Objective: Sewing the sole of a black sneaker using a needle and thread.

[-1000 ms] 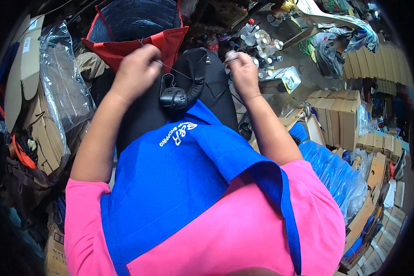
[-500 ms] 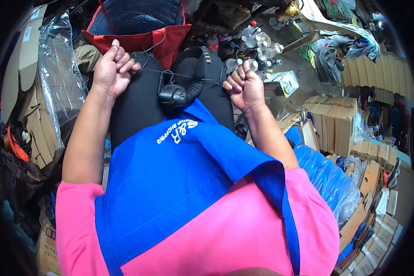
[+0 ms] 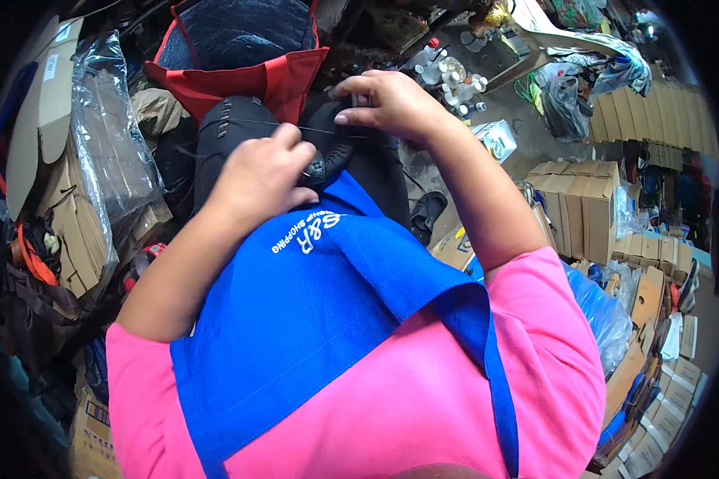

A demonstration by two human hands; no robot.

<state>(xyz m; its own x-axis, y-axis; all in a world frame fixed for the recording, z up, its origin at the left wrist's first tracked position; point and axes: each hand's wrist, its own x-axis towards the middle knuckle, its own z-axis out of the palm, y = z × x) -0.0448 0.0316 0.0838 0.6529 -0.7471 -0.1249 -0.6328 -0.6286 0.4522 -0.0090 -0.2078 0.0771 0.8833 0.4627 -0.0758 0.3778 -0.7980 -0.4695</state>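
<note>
I sit in a pink shirt and a blue apron (image 3: 311, 319), with black trousers over my knees. My left hand (image 3: 260, 180) is closed over a black strap-like shoe piece (image 3: 333, 160) lying on my lap at the apron's top edge. Just beyond it, my right hand (image 3: 383, 100) pinches its fingertips together at a thin dark thread (image 3: 295, 128) that runs across my left knee. Most of the black piece is hidden under my left hand.
A red bag (image 3: 240, 76) with dark quilted cloth stands past my knees. Flat cardboard wrapped in clear plastic (image 3: 104, 152) leans at the left. Cardboard boxes (image 3: 583, 207) and a blue plastic bag (image 3: 607, 315) sit at the right. Near them are a black sandal (image 3: 430, 211) and small bottles (image 3: 449, 73).
My hands were spread wide apart over the knees with fists closed. They have now come together over the black piece in the middle of my lap.
</note>
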